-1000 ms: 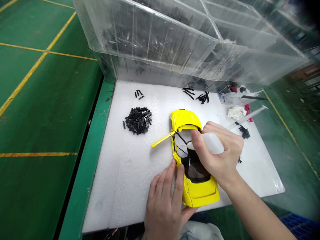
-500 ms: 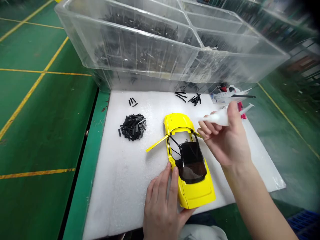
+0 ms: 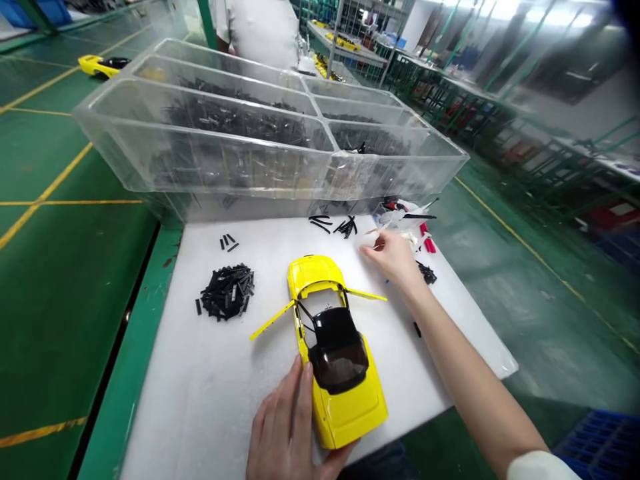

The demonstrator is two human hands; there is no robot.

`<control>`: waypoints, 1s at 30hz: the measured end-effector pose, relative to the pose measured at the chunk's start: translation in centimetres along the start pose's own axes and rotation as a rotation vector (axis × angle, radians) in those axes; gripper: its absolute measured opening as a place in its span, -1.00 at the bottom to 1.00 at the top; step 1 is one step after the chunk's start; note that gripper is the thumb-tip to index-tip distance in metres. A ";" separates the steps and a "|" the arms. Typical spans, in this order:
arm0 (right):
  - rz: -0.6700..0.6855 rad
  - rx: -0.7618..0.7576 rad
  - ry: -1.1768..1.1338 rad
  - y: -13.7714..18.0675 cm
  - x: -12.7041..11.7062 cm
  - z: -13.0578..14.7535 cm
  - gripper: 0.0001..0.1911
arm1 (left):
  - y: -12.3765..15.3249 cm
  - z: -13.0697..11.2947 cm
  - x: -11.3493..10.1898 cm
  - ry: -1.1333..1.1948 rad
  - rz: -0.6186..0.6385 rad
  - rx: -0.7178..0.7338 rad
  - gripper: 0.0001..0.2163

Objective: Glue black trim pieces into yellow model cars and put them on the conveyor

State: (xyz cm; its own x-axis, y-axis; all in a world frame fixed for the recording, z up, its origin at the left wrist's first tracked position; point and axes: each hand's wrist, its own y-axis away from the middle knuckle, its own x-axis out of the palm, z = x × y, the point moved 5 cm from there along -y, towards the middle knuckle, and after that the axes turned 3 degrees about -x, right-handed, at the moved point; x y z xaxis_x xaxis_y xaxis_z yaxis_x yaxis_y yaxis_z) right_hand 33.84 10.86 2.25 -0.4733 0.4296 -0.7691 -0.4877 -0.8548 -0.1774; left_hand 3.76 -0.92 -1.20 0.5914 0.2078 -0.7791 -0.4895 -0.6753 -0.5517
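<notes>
From the head camera: a yellow die-cast model car (image 3: 350, 407) sits on the near part of a white foam mat (image 3: 210, 373), both doors swung wide so the cabin lies exposed. The left hand (image 3: 287, 427) rests open, its fingers flat against the car's flank, seemingly to stop it sliding. The right hand (image 3: 395, 259) stretches to the far right by a clutter of small white and red tools (image 3: 405, 215), fingers curled; whether it grips anything, I cannot tell. A heap of short black plastic strips (image 3: 226, 291) lies handy to the left, below a clear divided plastic bin (image 3: 225, 153).

Model car (image 3: 335, 347) on foam mat (image 3: 225, 373), parts pile (image 3: 226, 292) left, bin (image 3: 240, 143) behind
</notes>
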 end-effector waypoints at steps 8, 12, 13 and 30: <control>-0.036 -0.080 0.080 2.6 -4.2 3.2 -0.60 | -0.4 -0.2 -0.2 -0.019 -0.004 0.013 -0.18; -0.253 -0.172 -0.009 8.0 -11.3 2.8 -0.86 | -0.5 -0.4 -0.4 -0.017 -0.003 -0.006 -0.21; -0.234 -0.169 0.033 9.1 -12.0 2.0 -0.88 | -0.6 -0.4 -0.4 -0.013 0.001 -0.010 -0.22; 0.129 0.093 -0.071 10.5 -7.4 -5.0 -0.83 | -0.2 0.2 -1.7 0.069 0.186 -0.118 -0.32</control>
State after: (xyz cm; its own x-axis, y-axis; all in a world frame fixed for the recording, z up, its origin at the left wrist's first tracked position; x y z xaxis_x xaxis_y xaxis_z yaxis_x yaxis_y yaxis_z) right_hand 35.88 -2.80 3.04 -0.5854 0.3405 -0.7358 -0.4838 -0.8750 -0.0200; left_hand 2.77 -1.00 0.22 0.5425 0.0261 -0.8397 -0.5182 -0.7763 -0.3589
